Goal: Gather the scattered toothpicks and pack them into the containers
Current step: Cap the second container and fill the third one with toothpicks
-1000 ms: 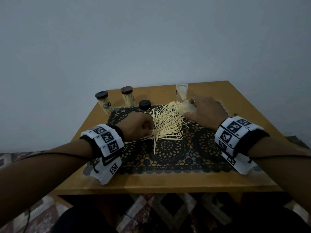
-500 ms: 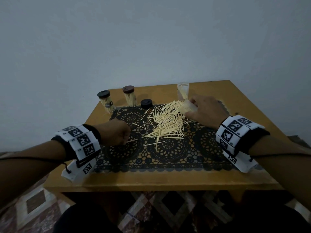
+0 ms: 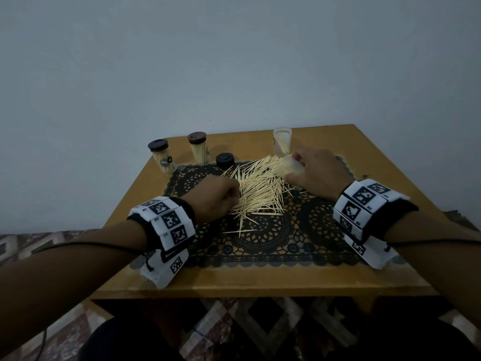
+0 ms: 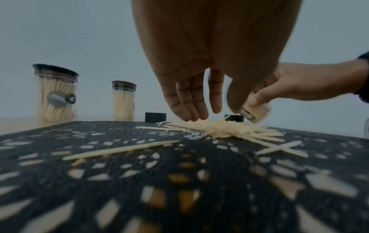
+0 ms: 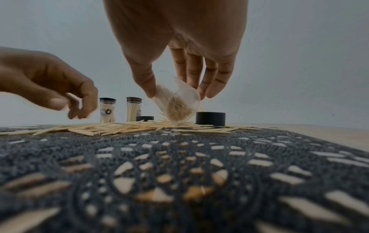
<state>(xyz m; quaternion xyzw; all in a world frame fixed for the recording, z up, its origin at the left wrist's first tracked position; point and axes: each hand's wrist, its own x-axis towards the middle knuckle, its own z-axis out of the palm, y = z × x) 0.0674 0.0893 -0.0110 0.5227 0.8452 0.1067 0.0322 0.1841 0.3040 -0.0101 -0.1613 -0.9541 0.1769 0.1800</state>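
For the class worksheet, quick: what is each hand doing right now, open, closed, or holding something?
Left hand: open, fingertips down on the toothpick pile, gripping nothing.
Right hand: holds a tilted clear container of toothpicks.

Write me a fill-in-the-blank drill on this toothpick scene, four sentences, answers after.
1. The right hand holds a clear container that is ___, not upright.
2. The loose toothpicks lie on a black lace ___.
3. Behind the left hand, ___ capped jars full of toothpicks stand on the table.
4. The open container at the far edge has no ___.

Answers: tilted; mat; two; lid
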